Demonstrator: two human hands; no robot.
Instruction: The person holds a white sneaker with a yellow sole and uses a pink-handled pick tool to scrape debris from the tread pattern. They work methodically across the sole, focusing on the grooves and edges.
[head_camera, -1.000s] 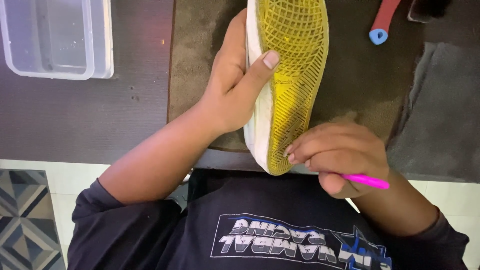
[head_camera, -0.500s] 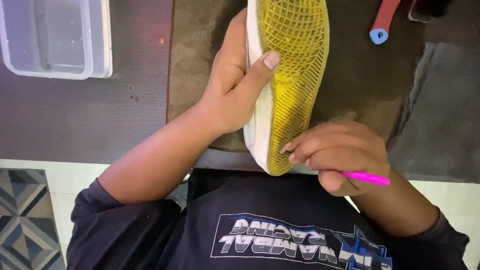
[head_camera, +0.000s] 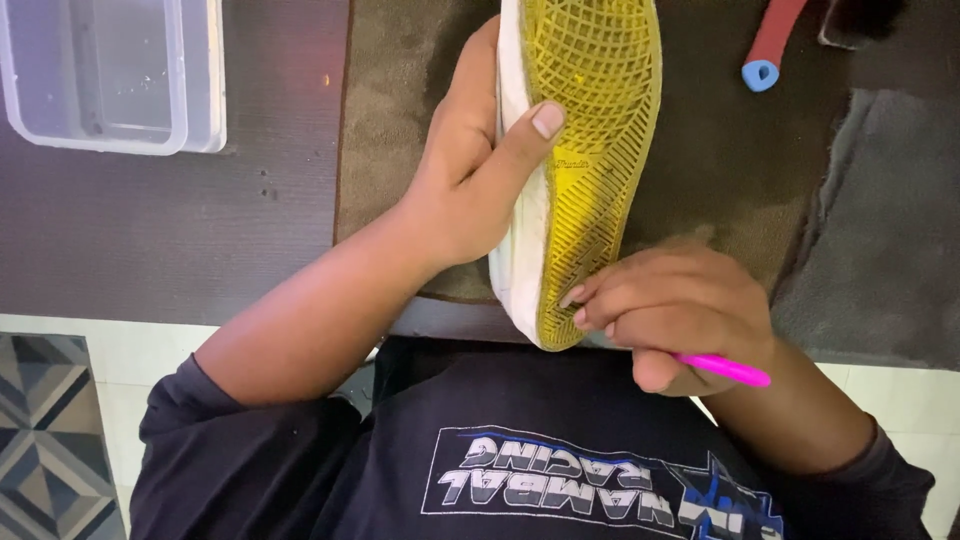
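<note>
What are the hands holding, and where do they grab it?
The left hand grips a white shoe with a yellow rubber sole by its side edge. The right hand holds a thin pink tool at the heel.

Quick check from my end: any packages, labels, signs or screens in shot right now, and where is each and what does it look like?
Printed shirt graphic: bottom centre, on the person's dark shirt; a wide white and blue panel of lettering, upside down from this view.
Moulded mark: on the yellow sole of the shoe held by the left hand; small, same yellow.
Clear plastic container: top left on the table; rectangular, unlabelled.
No signs or screens.
</note>
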